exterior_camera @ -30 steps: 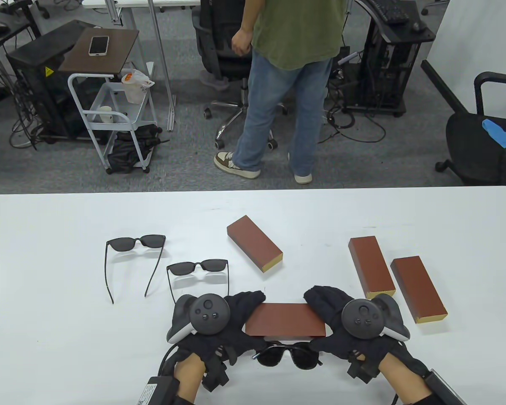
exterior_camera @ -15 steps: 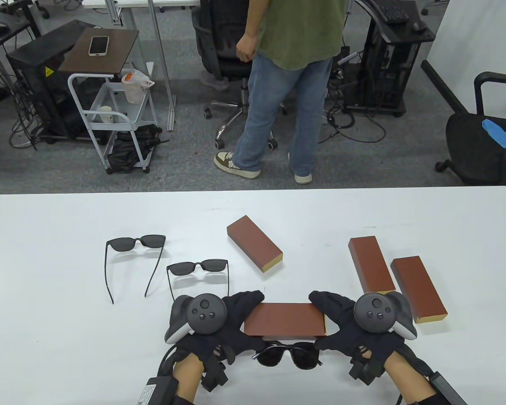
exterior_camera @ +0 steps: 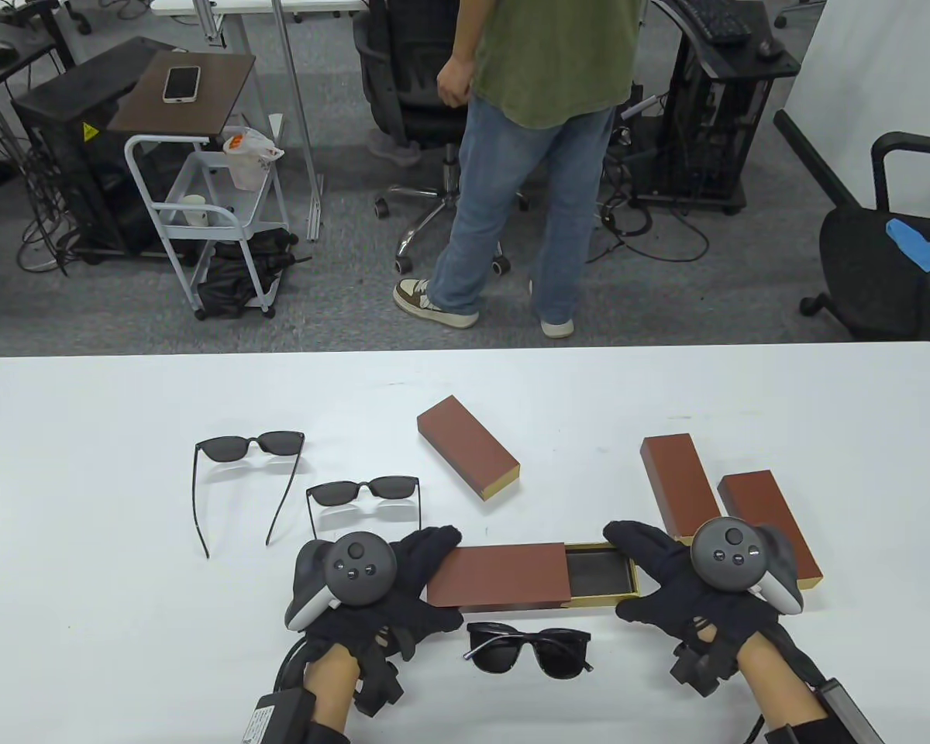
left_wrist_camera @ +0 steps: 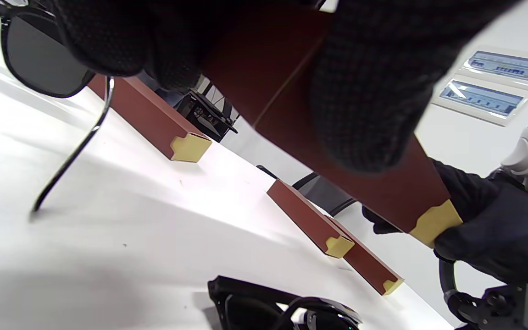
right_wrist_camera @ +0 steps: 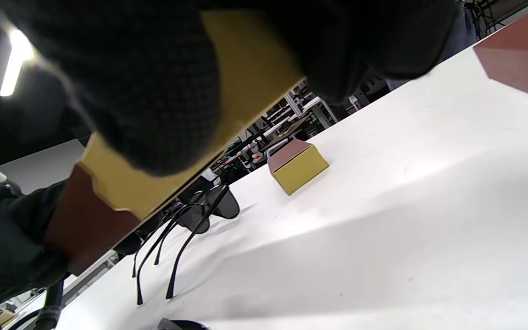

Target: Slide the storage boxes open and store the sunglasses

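1. The left hand (exterior_camera: 403,577) grips the brown sleeve (exterior_camera: 497,575) of a storage box at the counter's (exterior_camera: 85,465) 6 o'clock area; its fingers (exterior_camera: 434,542) wrap the sleeve's 9 o'clock end, thumb on the near side.
2. The right hand (exterior_camera: 678,585) holds the gold inner tray (exterior_camera: 601,572), which sticks out of the sleeve at its 3 o'clock end and shows a dark lining; the fingers (exterior_camera: 635,539) clasp the tray's outer end.
3. In the left wrist view the sleeve (left_wrist_camera: 300,110) is pinched between the gloved fingers (left_wrist_camera: 369,82), and the right hand (left_wrist_camera: 493,229) clasps the gold end (left_wrist_camera: 434,222).
4. Folded sunglasses (exterior_camera: 528,649) lie on the counter just at 6 o'clock of the open box, apart from both hands.
5. Two more pairs of sunglasses lie with arms unfolded at 10 o'clock of the left hand: the nearer pair (exterior_camera: 364,496) just beside it, the farther pair (exterior_camera: 248,465) beyond.
6. A closed box (exterior_camera: 469,444) lies at 12 o'clock of the open one.
7. Two closed boxes lie side by side at 1 o'clock of the right hand, the inner box (exterior_camera: 678,480) and the outer box (exterior_camera: 767,519), partly hidden behind its tracker (exterior_camera: 732,554).
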A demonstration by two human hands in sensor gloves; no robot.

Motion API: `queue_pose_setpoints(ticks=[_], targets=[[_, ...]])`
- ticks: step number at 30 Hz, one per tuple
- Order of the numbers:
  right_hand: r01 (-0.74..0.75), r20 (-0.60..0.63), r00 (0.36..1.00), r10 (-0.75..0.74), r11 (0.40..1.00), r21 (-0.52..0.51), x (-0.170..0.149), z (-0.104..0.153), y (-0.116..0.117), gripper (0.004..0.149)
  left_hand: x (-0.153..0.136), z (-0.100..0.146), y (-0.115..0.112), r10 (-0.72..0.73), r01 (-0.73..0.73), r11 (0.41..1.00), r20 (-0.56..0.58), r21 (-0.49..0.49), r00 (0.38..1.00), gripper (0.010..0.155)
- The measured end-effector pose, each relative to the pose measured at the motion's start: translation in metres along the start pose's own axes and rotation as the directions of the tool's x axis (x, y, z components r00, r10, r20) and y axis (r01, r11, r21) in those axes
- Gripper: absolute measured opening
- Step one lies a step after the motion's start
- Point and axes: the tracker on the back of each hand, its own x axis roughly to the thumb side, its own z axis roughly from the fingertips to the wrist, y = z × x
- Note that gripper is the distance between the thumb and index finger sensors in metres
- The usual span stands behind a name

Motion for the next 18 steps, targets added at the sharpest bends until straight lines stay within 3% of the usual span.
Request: queue_pose_setpoints(ticks=[5, 11, 14, 18], targets=[[0.055, -0.006, 0.998, -0.055, 0.998, -0.023, -0.006, 0.002, -0.007, 0.081, -0.003, 0.0, 0.0, 0.055, -0.055, 0.998, -0.019, 0.011, 0.998, 0.093], [0.098, 0.022, 0.995, -0.097, 0.993, -0.069, -0.006, 0.005, -0.012, 0.079, -0.012, 0.003, -0.003, 0.259, -0.258, 0.966, -0.042, 0.026, 0.965, 0.088], [0.123, 0.035, 0.992, -0.12, 0.989, -0.086, -0.006, 0.005, -0.012, 0.079, -0.018, 0.004, -0.006, 0.503, -0.488, 0.861, -0.109, 0.142, 0.857, 0.078], [0.19, 0.063, 0.981, -0.184, 0.975, -0.117, -0.001, 0.006, -0.012, 0.079, -0.023, 0.007, -0.008, 0.631, -0.605, 0.774, -0.152, 0.185, 0.761, 0.082]])
